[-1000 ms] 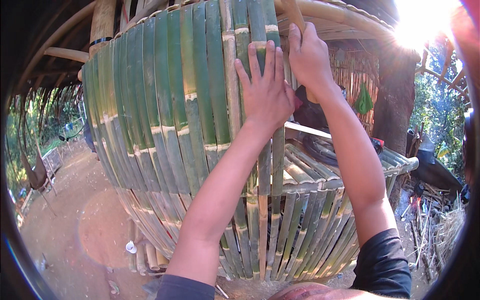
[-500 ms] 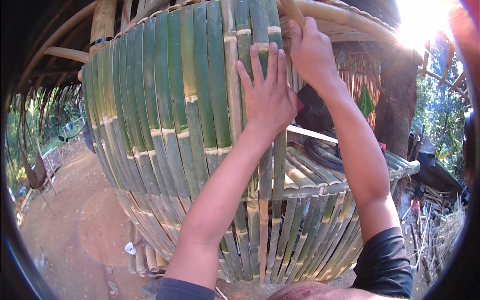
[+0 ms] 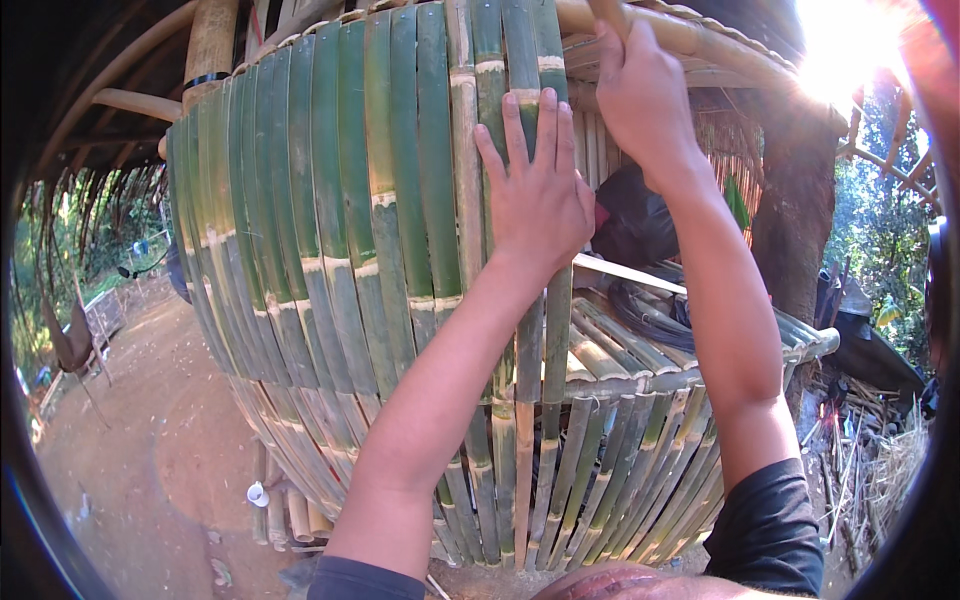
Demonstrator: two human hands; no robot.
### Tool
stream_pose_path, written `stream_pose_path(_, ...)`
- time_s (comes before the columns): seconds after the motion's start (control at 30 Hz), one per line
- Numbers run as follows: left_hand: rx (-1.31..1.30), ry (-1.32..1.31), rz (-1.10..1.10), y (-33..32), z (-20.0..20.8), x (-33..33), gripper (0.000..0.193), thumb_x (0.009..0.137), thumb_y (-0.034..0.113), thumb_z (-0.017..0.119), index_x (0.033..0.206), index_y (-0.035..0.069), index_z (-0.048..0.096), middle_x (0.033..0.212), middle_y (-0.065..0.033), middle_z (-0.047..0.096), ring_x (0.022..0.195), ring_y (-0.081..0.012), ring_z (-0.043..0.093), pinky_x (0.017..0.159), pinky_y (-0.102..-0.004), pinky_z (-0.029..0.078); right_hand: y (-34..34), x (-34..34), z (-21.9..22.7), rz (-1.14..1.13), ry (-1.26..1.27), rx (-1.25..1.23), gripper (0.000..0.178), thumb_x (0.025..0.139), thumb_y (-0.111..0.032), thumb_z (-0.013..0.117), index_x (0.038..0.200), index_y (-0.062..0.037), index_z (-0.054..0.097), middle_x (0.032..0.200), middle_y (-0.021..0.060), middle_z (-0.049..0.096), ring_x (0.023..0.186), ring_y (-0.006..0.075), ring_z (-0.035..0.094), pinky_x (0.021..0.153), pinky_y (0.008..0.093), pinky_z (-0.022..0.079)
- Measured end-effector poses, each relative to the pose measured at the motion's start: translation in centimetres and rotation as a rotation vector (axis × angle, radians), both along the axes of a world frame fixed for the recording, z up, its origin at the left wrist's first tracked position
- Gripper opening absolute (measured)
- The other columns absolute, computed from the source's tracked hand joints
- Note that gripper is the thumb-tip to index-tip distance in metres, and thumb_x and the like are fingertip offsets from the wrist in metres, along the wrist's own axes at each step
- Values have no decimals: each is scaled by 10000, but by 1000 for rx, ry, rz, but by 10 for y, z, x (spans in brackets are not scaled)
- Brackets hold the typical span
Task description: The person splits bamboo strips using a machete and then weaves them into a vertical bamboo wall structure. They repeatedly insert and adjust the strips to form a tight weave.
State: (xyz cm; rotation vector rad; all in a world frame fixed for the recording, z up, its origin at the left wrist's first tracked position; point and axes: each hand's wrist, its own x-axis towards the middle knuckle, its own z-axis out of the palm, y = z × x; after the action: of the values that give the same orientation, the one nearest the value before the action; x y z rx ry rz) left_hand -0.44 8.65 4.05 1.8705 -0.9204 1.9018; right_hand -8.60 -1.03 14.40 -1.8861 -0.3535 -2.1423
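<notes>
Green and tan split-bamboo slats (image 3: 328,180) stand side by side in a curved wall in front of me. My left hand (image 3: 537,195) lies flat on the slats near the wall's right end, fingers spread, holding nothing. To its right and higher up, my right hand (image 3: 645,105) is wrapped round a wooden handle (image 3: 612,14). The handle's far end runs out of the top of the picture, so what it carries cannot be seen. Space shows between my right hand and the slats.
At right, a lower bamboo-slat ledge (image 3: 650,382) holds a coil of dark cord (image 3: 650,312) and a dark bag (image 3: 635,215). A thick post (image 3: 795,220) rises behind. A white cup (image 3: 258,494) and bamboo pieces (image 3: 298,515) lie on the dirt floor at lower left.
My right hand has moved a little to the right with the wooden handle, farther from the slats. My left hand stays in place on the slats.
</notes>
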Motion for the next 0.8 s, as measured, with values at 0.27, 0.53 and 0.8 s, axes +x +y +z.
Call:
stream_pose_path(0.27, -16, -16, -5, -2, 4, -2, 700, 877, 221, 481, 1521, -9, 330, 1623, -146, 260, 1506, -456, 117, 1160, -683, 76, -20, 32, -3, -118, 97, -38, 335, 1035, -289, 468, 982, 40, 504, 775, 339, 644, 786, 547, 628, 695, 592, 508)
stream_pose_path(0.53, 4, 3, -2, 1, 1, -2, 711, 881, 230, 480, 1530, -6, 307, 1627, -151, 247, 1507, -454, 110, 1163, -678, 74, 0, -3, -3, -16, -88, -3, 299, 1037, -273, 512, 1019, 26, 519, 802, 307, 645, 822, 538, 602, 677, 558, 477)
stream_pose_path(0.8, 9, 32, 8, 2, 1, -4, 713, 889, 238, 475, 1536, -4, 295, 1641, -144, 209, 1513, -447, 88, 1175, -666, 49, -21, 10, -25, -30, -166, -213, 227, 1006, -219, 565, 1021, -2, 497, 796, 265, 653, 755, 489, 630, 609, 544, 508)
